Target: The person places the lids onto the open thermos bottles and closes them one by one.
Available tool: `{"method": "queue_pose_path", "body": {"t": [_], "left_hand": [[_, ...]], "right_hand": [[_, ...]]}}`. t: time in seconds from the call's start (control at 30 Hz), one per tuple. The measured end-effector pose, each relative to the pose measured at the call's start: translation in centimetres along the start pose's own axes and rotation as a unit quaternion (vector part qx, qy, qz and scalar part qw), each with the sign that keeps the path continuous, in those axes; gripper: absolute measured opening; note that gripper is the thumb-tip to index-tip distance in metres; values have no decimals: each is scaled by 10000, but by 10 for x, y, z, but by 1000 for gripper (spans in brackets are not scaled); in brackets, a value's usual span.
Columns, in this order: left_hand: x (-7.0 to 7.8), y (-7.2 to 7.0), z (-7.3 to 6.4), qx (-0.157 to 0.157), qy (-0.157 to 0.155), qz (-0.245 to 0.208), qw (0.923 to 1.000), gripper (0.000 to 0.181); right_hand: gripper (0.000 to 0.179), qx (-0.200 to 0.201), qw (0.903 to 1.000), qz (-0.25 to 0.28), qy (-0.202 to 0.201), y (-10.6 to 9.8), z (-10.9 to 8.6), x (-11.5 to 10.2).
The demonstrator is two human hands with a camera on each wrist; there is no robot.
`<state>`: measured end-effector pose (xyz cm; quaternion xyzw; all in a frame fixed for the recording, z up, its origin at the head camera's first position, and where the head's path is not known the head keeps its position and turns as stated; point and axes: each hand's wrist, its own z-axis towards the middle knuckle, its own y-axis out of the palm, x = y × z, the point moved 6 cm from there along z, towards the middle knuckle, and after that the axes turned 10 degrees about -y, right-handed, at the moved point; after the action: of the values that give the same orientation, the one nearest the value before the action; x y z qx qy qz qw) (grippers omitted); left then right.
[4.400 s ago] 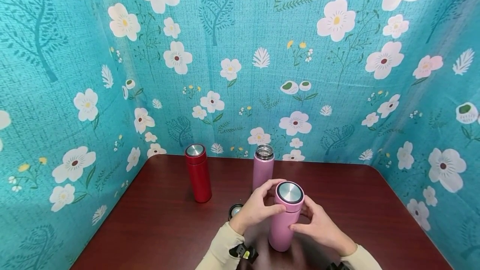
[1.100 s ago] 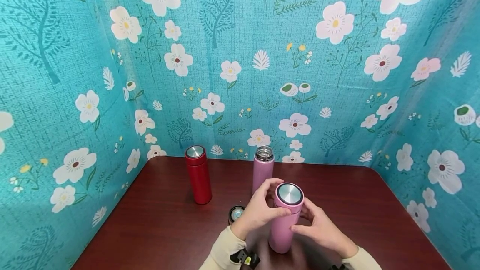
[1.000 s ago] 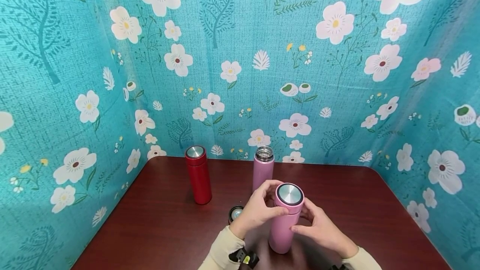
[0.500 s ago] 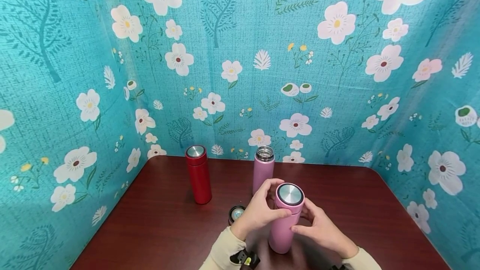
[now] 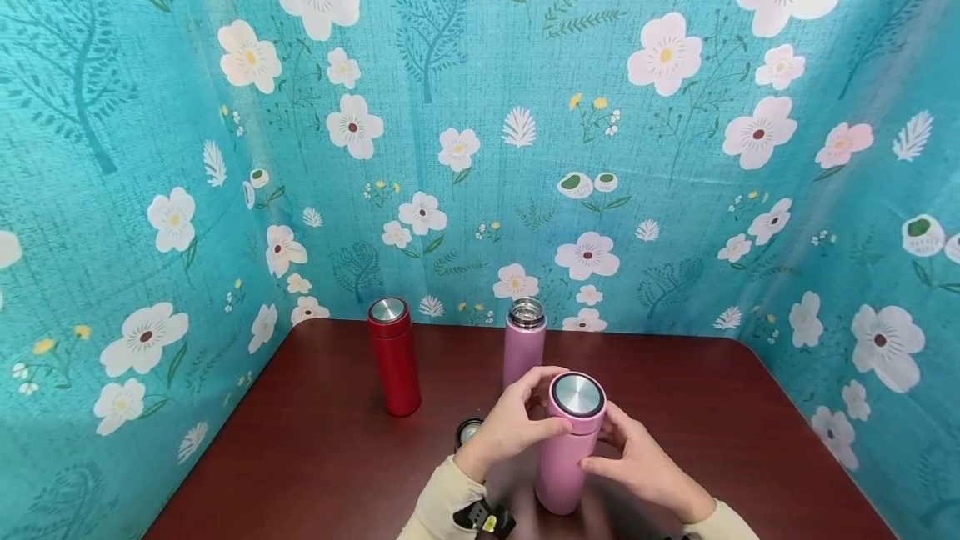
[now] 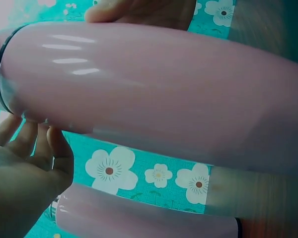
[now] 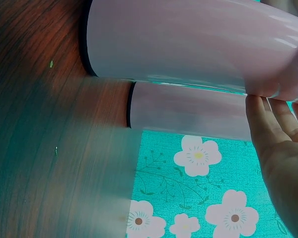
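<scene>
A person's two bare hands hold a capped pink flask [image 5: 562, 469], which appears to stand upright near the front of a dark red-brown worktop [image 5: 322, 465]. Its lid is on and topped by a silvery disc with a dark ring.

The left hand [image 5: 512, 425] grips the capped pink flask at its upper end. Its fingers are curled around the far side, and its thumb lies across the front near the seam below the lid. The right hand [image 5: 648, 467] holds the same flask lower down, its thumb pressed to the front of the body and its fingers bent round the right side; they pinch the body between them.

Behind the capped pink flask and slightly to its left stands a second, lidless pink flask [image 5: 523, 348], upright, its steel mouth showing and its lower part hidden. A small round black-rimmed piece [image 5: 468, 431] lies to the left of the capped pink flask, partly covered by the left hand. Farther left and behind the capped pink flask, well apart from it, a red flask [image 5: 394, 369] stands upright with its silver-topped lid on.

Beyond the capped pink flask, turquoise fabric [image 5: 480, 182] printed with white flowers surrounds the back and sides.
</scene>
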<state>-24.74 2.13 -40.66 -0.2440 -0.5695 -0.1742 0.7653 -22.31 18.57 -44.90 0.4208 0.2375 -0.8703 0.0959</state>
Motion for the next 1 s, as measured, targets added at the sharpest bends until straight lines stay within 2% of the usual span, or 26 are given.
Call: {"method": "queue_pose_path", "body": {"t": [0.1,0.23,0.43,0.57,0.83,1.0], "left_hand": [[1,1,0,-16,57,2,10000,68],[3,3,1,162,188,-61,9997,69],[3,4,2,386,79,-150,9991,61],[2,2,2,326,153,-54,9993,59],[-1,1,0,-8,171,67,9998,65],[1,4,-2,196,244,118,9994,67]], "right_hand": [[71,13,10000,-49,-16,0,0,0],[73,48,9999,-117,-57,-1,2,-2],[76,62,9998,-146,-155,-1,3,-5],[76,55,9999,-111,-90,-1,3,-3],[73,13,9999,-103,-58,0,0,0],[76,33,9998,-88,-167,1,0,-2]]}}
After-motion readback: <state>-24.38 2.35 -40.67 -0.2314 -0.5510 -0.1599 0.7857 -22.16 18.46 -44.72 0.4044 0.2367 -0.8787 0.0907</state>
